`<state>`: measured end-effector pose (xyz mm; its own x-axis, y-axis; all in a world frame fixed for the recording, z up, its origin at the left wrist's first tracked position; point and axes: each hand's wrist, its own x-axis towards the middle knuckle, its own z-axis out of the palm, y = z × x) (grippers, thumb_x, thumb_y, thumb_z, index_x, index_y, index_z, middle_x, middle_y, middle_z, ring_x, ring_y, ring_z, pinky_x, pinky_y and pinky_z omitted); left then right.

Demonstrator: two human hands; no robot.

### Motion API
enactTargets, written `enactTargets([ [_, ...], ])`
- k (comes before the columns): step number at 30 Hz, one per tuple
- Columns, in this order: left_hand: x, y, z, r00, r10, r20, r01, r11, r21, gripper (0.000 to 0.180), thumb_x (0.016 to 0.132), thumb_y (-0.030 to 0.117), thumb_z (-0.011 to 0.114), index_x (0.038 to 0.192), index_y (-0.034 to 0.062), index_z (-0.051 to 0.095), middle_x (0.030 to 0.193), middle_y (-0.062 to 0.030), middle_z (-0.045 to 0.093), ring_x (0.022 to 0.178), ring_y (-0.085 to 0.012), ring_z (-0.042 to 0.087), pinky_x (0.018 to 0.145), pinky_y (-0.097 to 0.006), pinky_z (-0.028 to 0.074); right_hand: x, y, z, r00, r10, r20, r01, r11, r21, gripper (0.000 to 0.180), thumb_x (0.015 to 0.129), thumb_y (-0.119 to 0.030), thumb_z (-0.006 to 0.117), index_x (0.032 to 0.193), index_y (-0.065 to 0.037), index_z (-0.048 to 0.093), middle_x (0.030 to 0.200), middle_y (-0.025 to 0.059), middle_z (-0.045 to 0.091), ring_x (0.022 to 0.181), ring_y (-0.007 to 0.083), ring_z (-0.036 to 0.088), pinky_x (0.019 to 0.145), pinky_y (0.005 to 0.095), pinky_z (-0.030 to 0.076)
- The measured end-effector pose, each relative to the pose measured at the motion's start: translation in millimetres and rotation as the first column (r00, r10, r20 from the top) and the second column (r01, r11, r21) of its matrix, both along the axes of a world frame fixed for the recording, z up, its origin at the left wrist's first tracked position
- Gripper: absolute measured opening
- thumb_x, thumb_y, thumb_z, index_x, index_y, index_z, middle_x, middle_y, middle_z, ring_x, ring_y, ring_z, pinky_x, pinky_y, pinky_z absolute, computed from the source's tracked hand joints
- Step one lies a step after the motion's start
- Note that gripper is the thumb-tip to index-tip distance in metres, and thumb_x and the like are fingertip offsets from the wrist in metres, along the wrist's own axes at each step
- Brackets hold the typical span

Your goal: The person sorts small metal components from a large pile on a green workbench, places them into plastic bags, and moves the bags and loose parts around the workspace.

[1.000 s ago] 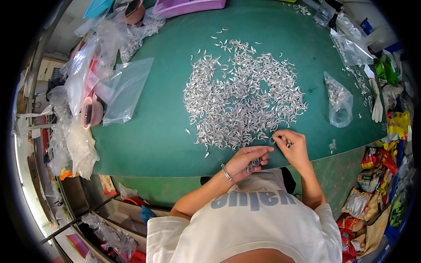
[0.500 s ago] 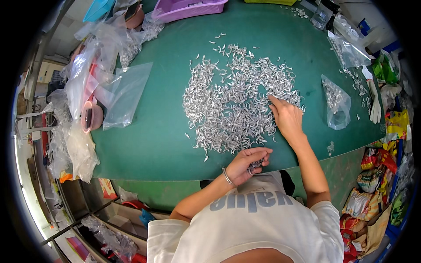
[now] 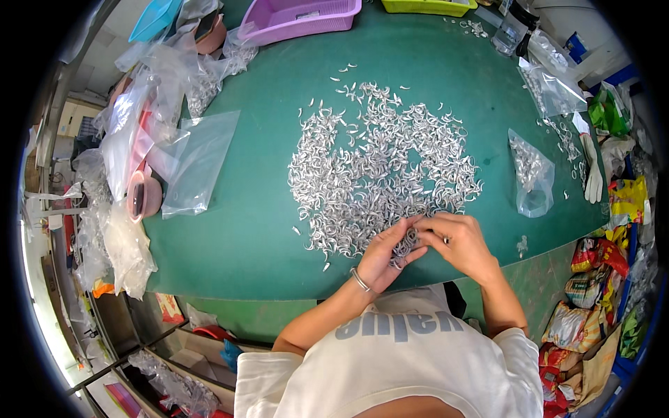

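Observation:
A wide, loose heap of small curved silver metal pieces (image 3: 376, 174) is spread over the green table (image 3: 272, 90). At the heap's near edge my left hand (image 3: 378, 261), palm up with fingers curled, cups a small cluster of silver pieces (image 3: 405, 244). My right hand (image 3: 461, 245) meets it from the right, thumb and fingers pinched together beside the left fingertips. Whatever lies in that pinch is too small to make out.
A clear bag of silver pieces (image 3: 532, 174) and a white glove (image 3: 592, 167) lie to the right. On the left are a flat clear bag (image 3: 202, 164), a pink container (image 3: 144, 195) and crumpled plastic. A purple basket (image 3: 300, 28) and a yellow-green tray (image 3: 428, 7) stand at the back.
My right hand has come back from the right part of the heap to my left hand. My left hand has barely moved and still cups its pieces.

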<state>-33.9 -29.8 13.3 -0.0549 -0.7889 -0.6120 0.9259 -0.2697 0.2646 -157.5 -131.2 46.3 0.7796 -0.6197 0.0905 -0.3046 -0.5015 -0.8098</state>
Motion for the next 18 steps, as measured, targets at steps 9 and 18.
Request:
enactTargets([
  [9,7,-4,-2,0.988,-0.121,0.100,0.134,0.982,-0.135,0.023,0.085,0.001,0.050,0.107,0.0012,0.057,0.099,-0.0117,0.060,0.094,-0.0218,0.059,0.081,-0.033,0.051,33,-114,-40,0.876,-0.474,-0.089,0.435,0.857,-0.277,0.020,0.077,-0.015,0.063,0.095,-0.007,0.065,0.061,0.0128,0.057,0.055,0.0279,0.054,0.054,0.0373,0.042],
  [18,15,-4,-16,0.991,-0.129,-0.038,0.115,0.959,-0.259,0.025,0.085,0.001,0.048,0.108,-0.0011,0.055,0.106,-0.0152,0.058,0.101,-0.0269,0.056,0.086,-0.039,0.048,17,-123,-51,0.888,-0.460,0.011,0.460,0.887,-0.047,0.010,0.073,-0.009,0.067,0.077,-0.001,0.063,0.052,0.0029,0.044,0.049,0.0092,0.039,0.046,0.0265,0.033],
])
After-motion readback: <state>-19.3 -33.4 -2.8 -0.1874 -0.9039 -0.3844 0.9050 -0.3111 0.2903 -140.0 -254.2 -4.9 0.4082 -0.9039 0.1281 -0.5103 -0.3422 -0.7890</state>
